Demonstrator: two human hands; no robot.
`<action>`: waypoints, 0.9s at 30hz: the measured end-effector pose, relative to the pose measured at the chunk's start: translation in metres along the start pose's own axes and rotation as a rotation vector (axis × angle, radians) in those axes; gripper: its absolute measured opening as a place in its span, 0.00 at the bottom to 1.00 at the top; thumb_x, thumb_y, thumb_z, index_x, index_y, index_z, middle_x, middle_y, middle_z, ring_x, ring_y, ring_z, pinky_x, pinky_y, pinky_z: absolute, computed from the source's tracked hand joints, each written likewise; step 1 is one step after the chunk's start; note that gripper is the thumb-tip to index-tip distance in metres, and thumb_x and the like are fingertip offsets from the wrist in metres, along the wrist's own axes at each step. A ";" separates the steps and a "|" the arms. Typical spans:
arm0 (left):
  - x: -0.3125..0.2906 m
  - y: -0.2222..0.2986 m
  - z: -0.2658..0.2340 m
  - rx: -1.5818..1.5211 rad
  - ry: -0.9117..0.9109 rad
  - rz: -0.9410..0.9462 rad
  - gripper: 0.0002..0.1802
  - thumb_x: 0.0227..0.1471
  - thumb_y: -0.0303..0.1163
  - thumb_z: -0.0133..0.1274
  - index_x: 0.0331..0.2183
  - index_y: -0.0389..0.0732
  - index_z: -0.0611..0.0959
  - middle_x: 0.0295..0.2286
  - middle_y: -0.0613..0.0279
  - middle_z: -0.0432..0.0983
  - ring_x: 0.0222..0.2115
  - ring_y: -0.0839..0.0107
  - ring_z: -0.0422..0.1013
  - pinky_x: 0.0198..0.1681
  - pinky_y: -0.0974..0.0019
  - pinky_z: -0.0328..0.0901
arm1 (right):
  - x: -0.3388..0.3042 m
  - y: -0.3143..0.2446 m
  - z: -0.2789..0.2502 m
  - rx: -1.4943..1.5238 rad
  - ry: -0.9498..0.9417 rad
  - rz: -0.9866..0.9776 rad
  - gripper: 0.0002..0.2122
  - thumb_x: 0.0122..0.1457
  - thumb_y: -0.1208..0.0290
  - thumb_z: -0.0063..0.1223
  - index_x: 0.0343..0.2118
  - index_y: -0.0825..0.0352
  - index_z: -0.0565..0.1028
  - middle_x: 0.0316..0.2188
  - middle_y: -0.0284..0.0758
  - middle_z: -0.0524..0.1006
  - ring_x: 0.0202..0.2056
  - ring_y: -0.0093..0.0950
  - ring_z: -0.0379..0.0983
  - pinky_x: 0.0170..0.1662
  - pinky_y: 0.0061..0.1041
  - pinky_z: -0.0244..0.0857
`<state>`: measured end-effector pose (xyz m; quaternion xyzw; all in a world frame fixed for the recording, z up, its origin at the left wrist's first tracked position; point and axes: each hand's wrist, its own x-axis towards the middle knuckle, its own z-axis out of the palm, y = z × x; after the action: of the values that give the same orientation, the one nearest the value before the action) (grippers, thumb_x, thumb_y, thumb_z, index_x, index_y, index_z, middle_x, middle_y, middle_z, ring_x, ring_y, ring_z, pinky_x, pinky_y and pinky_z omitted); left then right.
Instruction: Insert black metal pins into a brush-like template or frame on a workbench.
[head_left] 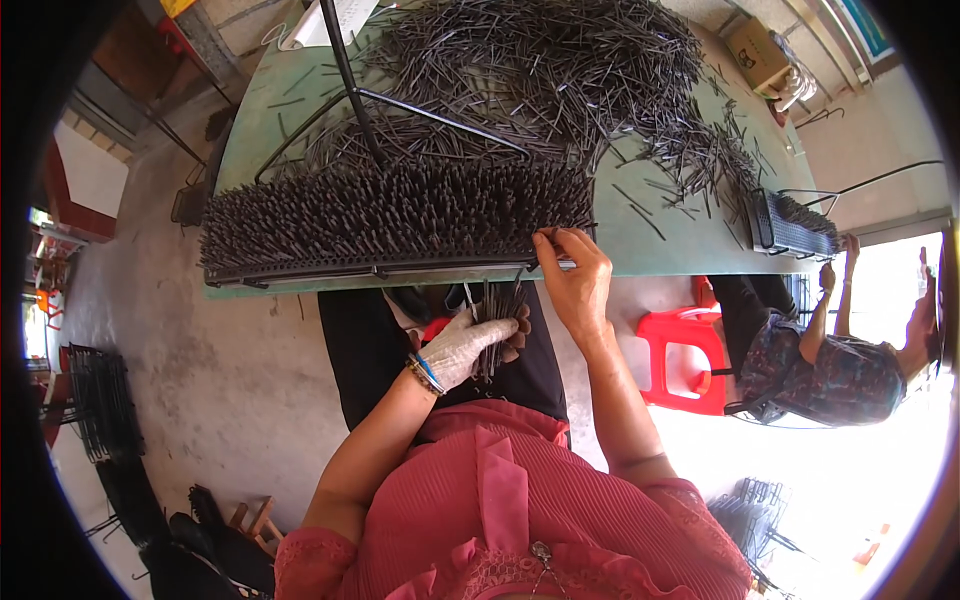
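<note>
My left hand [463, 345], in a pale work glove, is closed round a bundle of thin dark rods [491, 325] standing roughly upright below the table's front edge. My bare right hand [578, 275] has thumb and fingers pinched together at the front right corner of a long black rack [330, 271]; what lies between the fingertips is too small to make out. The rack rests along the table's near edge, densely filled with upright dark rods [400, 215]. A bent black metal frame [349, 90] rises behind it.
A big heap of loose dark rods [540, 70] covers the back of the green table [245, 140]. At right, a co-worker [825, 365] reaches to a smaller rack [785, 228] at the table edge. A red plastic stool [685, 355] stands between us. Black racks [105, 400] stand at left.
</note>
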<state>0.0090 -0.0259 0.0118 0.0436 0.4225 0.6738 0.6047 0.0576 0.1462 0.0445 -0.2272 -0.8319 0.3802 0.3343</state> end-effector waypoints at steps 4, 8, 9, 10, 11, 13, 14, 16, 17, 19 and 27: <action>0.003 0.002 0.001 -0.099 0.037 -0.029 0.15 0.58 0.29 0.49 0.47 0.35 0.76 0.35 0.61 0.78 0.31 0.73 0.75 0.37 0.70 0.71 | 0.001 0.000 -0.002 0.017 -0.028 0.048 0.10 0.54 0.77 0.60 0.39 0.73 0.78 0.31 0.40 0.80 0.26 0.27 0.77 0.32 0.25 0.70; 0.003 0.001 0.002 -0.147 0.028 -0.047 0.16 0.58 0.29 0.50 0.47 0.35 0.76 0.34 0.60 0.78 0.31 0.73 0.75 0.36 0.69 0.71 | 0.005 0.007 -0.007 0.009 0.005 0.001 0.18 0.53 0.78 0.61 0.48 0.67 0.75 0.32 0.38 0.80 0.29 0.27 0.77 0.35 0.26 0.71; 0.003 0.002 0.003 -0.115 0.049 -0.060 0.16 0.58 0.29 0.50 0.47 0.35 0.76 0.34 0.60 0.78 0.31 0.74 0.74 0.35 0.70 0.71 | 0.007 0.010 -0.006 0.008 0.007 0.001 0.18 0.53 0.78 0.61 0.48 0.67 0.75 0.32 0.38 0.80 0.29 0.27 0.77 0.35 0.26 0.71; 0.004 0.001 0.003 -0.114 0.048 -0.061 0.16 0.58 0.29 0.50 0.47 0.35 0.76 0.34 0.60 0.78 0.31 0.74 0.74 0.35 0.70 0.71 | 0.007 0.014 -0.004 -0.022 0.030 -0.060 0.19 0.53 0.78 0.61 0.49 0.66 0.75 0.31 0.37 0.80 0.29 0.28 0.76 0.35 0.27 0.71; 0.006 0.000 0.002 -0.042 0.037 -0.059 0.16 0.58 0.29 0.51 0.48 0.35 0.76 0.34 0.60 0.78 0.30 0.75 0.74 0.34 0.71 0.70 | 0.007 0.017 -0.002 -0.052 0.053 -0.121 0.20 0.52 0.78 0.62 0.50 0.64 0.75 0.31 0.36 0.80 0.29 0.28 0.76 0.36 0.27 0.70; 0.008 -0.001 0.002 0.031 0.025 -0.057 0.16 0.58 0.30 0.51 0.48 0.36 0.76 0.34 0.60 0.78 0.29 0.76 0.73 0.32 0.72 0.70 | 0.007 0.021 0.003 -0.058 0.062 -0.151 0.21 0.52 0.78 0.62 0.51 0.63 0.74 0.29 0.35 0.80 0.28 0.29 0.75 0.35 0.28 0.69; 0.008 -0.002 0.004 0.030 0.031 -0.042 0.16 0.58 0.30 0.51 0.48 0.36 0.76 0.33 0.60 0.78 0.29 0.77 0.73 0.31 0.72 0.69 | 0.007 0.022 0.004 -0.064 0.070 -0.181 0.22 0.51 0.78 0.63 0.52 0.62 0.74 0.28 0.34 0.79 0.27 0.29 0.74 0.35 0.29 0.69; 0.008 -0.001 0.004 0.029 0.038 -0.026 0.16 0.58 0.30 0.51 0.48 0.36 0.76 0.33 0.60 0.78 0.28 0.77 0.72 0.30 0.73 0.69 | 0.006 0.025 0.002 -0.135 0.064 -0.240 0.23 0.51 0.79 0.63 0.52 0.62 0.74 0.29 0.34 0.80 0.27 0.28 0.74 0.36 0.27 0.68; 0.008 -0.001 0.002 0.004 0.028 -0.026 0.16 0.58 0.30 0.50 0.48 0.36 0.76 0.33 0.60 0.78 0.29 0.76 0.73 0.31 0.72 0.69 | 0.006 0.026 0.001 -0.206 0.058 -0.297 0.25 0.50 0.80 0.63 0.53 0.61 0.73 0.30 0.34 0.81 0.26 0.27 0.74 0.36 0.25 0.68; 0.007 0.000 0.003 -0.020 0.019 -0.028 0.16 0.58 0.31 0.50 0.48 0.36 0.76 0.33 0.60 0.78 0.29 0.76 0.73 0.32 0.72 0.70 | 0.007 0.026 -0.001 -0.227 0.048 -0.346 0.24 0.50 0.80 0.63 0.53 0.62 0.74 0.30 0.33 0.80 0.26 0.27 0.73 0.36 0.26 0.67; 0.004 -0.002 0.005 -0.021 0.070 -0.075 0.16 0.59 0.31 0.48 0.48 0.35 0.75 0.34 0.59 0.78 0.31 0.73 0.75 0.34 0.71 0.72 | 0.006 0.024 -0.001 -0.248 0.089 -0.321 0.19 0.53 0.78 0.61 0.49 0.63 0.76 0.29 0.31 0.80 0.27 0.27 0.71 0.35 0.26 0.65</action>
<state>0.0121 -0.0204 0.0117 -0.0021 0.4375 0.6563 0.6147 0.0575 0.1655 0.0283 -0.1476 -0.8822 0.2062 0.3967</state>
